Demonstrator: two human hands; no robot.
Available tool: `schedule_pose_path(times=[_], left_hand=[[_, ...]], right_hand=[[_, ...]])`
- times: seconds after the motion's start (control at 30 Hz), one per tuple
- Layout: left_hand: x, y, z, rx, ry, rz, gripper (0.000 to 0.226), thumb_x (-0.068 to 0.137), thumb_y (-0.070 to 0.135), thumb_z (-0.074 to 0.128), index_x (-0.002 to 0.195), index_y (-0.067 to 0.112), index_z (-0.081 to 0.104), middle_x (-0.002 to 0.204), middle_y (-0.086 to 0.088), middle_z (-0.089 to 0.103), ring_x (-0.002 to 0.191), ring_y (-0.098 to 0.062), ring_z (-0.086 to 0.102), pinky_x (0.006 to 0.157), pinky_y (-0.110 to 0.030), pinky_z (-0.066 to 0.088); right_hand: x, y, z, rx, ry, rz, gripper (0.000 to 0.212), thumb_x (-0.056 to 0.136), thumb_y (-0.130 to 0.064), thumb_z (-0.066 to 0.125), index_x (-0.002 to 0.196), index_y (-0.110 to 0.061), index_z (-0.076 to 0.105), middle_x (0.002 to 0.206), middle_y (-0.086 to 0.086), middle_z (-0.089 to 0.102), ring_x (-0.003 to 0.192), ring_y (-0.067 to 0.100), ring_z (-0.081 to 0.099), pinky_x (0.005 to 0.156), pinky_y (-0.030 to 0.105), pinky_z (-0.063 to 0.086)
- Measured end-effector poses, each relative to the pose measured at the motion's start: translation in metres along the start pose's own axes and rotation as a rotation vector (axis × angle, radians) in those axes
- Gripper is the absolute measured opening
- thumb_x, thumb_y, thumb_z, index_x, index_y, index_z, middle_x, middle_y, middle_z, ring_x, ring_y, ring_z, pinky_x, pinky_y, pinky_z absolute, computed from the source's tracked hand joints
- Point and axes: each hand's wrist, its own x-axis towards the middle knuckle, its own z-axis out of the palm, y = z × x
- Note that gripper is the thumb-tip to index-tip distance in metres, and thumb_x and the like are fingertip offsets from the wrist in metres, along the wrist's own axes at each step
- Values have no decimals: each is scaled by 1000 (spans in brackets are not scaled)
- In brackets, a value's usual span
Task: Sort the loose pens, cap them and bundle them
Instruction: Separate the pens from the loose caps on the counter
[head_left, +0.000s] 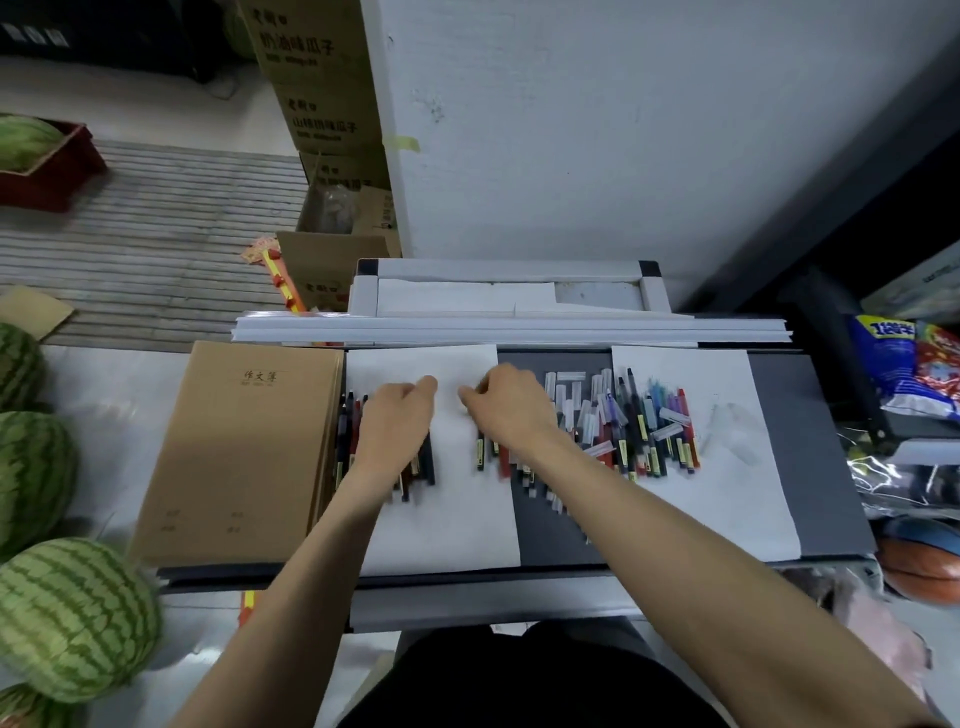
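Dark grey surface (810, 441), item: pen sorting. Left hand (397, 421) lies over the row of dark and red pens (423, 467) on a white paper sheet (441, 519); fingers hidden, grip cannot be told. Right hand (511, 402) is curled alongside (holding anything? unclear). Heap of mixed coloured pens (660, 441) and clear plastic caps (576, 400) lies rightward. Advice: align tips, one colour per row. Brown card notebook (234, 441) crowds the left edge; bare sheet between the hands offers room
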Motion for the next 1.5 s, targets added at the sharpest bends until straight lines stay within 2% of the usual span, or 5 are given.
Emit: schedule_pose_path(times=[0.3, 0.67, 1.1, 1.33, 1.5], left_hand=[[-30, -18, -12, -816, -217, -233, 38, 93, 29, 37, 66, 11, 55, 59, -9, 51, 45, -18, 38, 41, -20, 24], [6, 2, 15, 78, -112, 107, 24, 94, 38, 69, 85, 17, 73, 68, 12, 59, 62, -10, 53, 64, -26, 40], [49, 67, 89, 1094, -39, 516, 35, 92, 38, 61, 66, 22, 43, 67, 5, 44, 71, -25, 59, 58, -27, 39], [56, 60, 99, 1113, -87, 544, 29, 97, 39, 60, 78, 18, 53, 89, -7, 67, 85, -31, 70, 62, -32, 45], [60, 48, 100, 1023, -92, 582, 40, 98, 32, 54, 63, 20, 39, 85, -12, 67, 76, -34, 64, 59, -31, 37]], right_hand=[[28, -15, 12, -290, -63, -47, 24, 85, -26, 58, 71, -14, 43, 82, 7, 60, 73, 30, 59, 58, 30, 41], [-23, 73, -38, 1514, -295, 412, 34, 95, -32, 55, 68, -13, 63, 65, 5, 54, 50, 15, 43, 41, 21, 27], [0, 103, -72, -49, 136, 178, 38, 88, -49, 59, 81, -13, 64, 82, 8, 69, 82, 30, 67, 71, 35, 53], [32, 81, -62, -381, 25, 112, 72, 96, -51, 59, 145, -3, 41, 127, 18, 65, 116, 38, 65, 83, 41, 53], [39, 82, -60, -391, -30, 31, 53, 97, -45, 64, 131, -5, 54, 124, 19, 65, 114, 39, 65, 82, 42, 51]])
